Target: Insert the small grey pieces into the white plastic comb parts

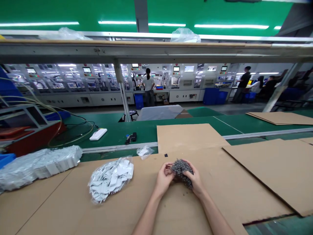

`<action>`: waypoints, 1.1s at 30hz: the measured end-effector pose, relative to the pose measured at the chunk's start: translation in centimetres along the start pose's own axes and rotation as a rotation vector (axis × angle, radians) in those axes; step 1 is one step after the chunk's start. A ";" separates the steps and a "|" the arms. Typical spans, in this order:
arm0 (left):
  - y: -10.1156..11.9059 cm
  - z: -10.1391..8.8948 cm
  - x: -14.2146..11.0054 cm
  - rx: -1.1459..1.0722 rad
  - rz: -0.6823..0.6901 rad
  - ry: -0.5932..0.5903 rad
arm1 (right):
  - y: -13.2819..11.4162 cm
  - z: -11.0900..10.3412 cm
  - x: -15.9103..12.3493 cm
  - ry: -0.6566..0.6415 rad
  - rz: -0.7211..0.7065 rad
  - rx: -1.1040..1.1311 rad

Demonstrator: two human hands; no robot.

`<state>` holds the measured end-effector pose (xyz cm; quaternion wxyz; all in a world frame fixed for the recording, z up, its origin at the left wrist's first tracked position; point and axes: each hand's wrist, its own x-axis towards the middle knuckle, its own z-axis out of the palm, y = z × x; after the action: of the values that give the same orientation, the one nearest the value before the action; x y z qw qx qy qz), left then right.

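A dark grey clump of many small parts (181, 169), too small to name, is held between my two hands just above the cardboard. My right hand (196, 180) wraps round its right side, thumb laid across the front. On the other side my left hand (164, 179) has its fingers curled against the clump's left edge. A few loose dark bits lie on the cardboard below. To the left rests a clear plastic bag of flat white pieces (111, 179). Behind the hands is a small clear bag (144, 152).
Cardboard sheets (271, 169) lie stacked at the right. A long row of wrapped white pieces (41, 164) runs along the left. Farther back are a white box-like device (98, 134), keys (131, 138) and cables. A metal shelf beam (156, 52) crosses above; people stand by machines beyond.
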<state>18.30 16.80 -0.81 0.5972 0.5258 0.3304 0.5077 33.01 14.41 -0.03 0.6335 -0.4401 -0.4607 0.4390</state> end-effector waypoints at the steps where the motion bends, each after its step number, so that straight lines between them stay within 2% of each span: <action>1: 0.1 0.0 -0.1 -0.003 -0.010 -0.014 | -0.1 0.0 0.0 -0.003 0.005 0.019; 5: 0.4 0.4 -0.4 -0.089 -0.064 -0.136 | -0.2 0.2 -0.2 0.013 -0.004 0.070; 11: 0.0 0.0 0.3 -0.045 -0.081 0.090 | 0.5 0.0 0.1 0.063 -0.040 -0.004; 16: 0.1 -0.7 0.5 -0.009 -0.042 0.179 | 0.4 0.1 0.2 0.116 -0.080 -0.207; 17: 0.4 -0.6 0.3 -0.007 -0.032 0.161 | 0.3 0.2 0.1 0.114 -0.085 -0.223; 20: 1.1 0.1 -0.4 -0.016 -0.008 -0.030 | 0.0 0.3 -0.1 0.089 -0.093 -0.241; 22: 1.3 0.6 -0.8 0.007 0.003 -0.114 | -0.1 0.4 -0.3 0.081 -0.092 -0.293; 28: 0.6 0.3 -0.6 0.205 0.038 0.032 | -0.1 0.3 -0.5 0.080 -0.085 -0.303; 31: 0.3 -0.1 -0.5 0.208 0.061 0.085 | 0.0 0.3 -0.4 0.093 -0.076 -0.321; 33: 0.3 0.1 -0.5 0.156 0.070 0.077 | 0.1 0.4 -0.4 0.102 -0.074 -0.308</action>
<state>18.15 16.24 -0.61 0.5233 0.5620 0.3728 0.5209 32.56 14.14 -0.10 0.5969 -0.5366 -0.5056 0.3164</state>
